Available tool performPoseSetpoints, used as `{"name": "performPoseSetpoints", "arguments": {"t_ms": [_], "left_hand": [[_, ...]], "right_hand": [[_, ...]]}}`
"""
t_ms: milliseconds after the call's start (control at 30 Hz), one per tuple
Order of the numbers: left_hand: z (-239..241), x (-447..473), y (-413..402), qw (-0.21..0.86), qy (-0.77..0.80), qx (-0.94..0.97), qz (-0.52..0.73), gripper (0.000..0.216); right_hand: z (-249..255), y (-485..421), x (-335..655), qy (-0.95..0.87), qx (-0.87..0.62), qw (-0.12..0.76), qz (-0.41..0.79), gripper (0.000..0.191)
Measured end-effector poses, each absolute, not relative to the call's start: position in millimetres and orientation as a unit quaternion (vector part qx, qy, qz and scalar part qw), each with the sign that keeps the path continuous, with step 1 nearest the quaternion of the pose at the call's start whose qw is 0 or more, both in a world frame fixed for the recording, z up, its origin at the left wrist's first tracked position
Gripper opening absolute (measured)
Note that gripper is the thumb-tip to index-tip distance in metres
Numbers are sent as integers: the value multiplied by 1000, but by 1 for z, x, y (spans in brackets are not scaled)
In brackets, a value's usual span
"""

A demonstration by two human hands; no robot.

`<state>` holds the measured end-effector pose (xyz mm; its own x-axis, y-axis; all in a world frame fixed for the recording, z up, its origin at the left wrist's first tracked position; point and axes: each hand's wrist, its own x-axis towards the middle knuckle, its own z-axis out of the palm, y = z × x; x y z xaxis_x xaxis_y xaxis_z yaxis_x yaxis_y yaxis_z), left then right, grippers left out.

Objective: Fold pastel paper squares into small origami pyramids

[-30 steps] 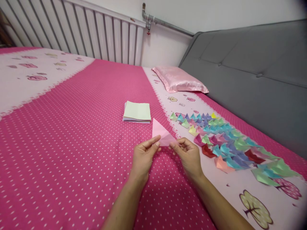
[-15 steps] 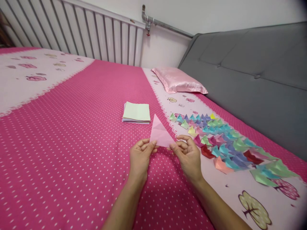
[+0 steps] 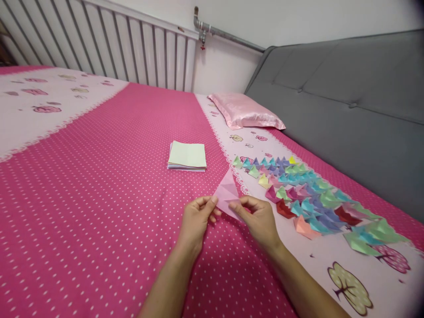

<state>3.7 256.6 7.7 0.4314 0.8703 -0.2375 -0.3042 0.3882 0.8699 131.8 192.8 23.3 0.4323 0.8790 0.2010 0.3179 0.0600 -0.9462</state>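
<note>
I hold a folded pink paper triangle just above the pink dotted bedspread. My left hand pinches its left corner between thumb and fingers. My right hand pinches its lower right edge, fingers curled. A stack of square coloured papers with a pale green top sheet lies beyond the hands. To the right, several small folded paper shapes in many colours lie in rows on the pale strip of the bedspread.
A pink satin pillow rests at the head of the bed. A grey padded headboard runs along the right. A white radiator and a metal pipe stand on the far wall.
The pink triangle has dropped lower and tilted flatter, its tip now pointing right of where it was. Both hands shifted slightly down and closer together.
</note>
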Motion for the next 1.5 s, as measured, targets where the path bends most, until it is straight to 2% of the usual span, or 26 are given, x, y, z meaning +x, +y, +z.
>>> {"name": "performPoseSetpoints", "arguments": {"t_ms": [200, 567, 1500], "left_hand": [[5, 4, 257, 788, 319, 370, 375, 32], [0, 5, 256, 796, 312, 411, 316, 33], [4, 6, 254, 786, 322, 434, 300, 33]], "right_hand": [[30, 187, 125, -499, -616, 562, 237, 18], [28, 188, 132, -371, -540, 678, 334, 18], [31, 189, 131, -320, -536, 694, 358, 20]]}}
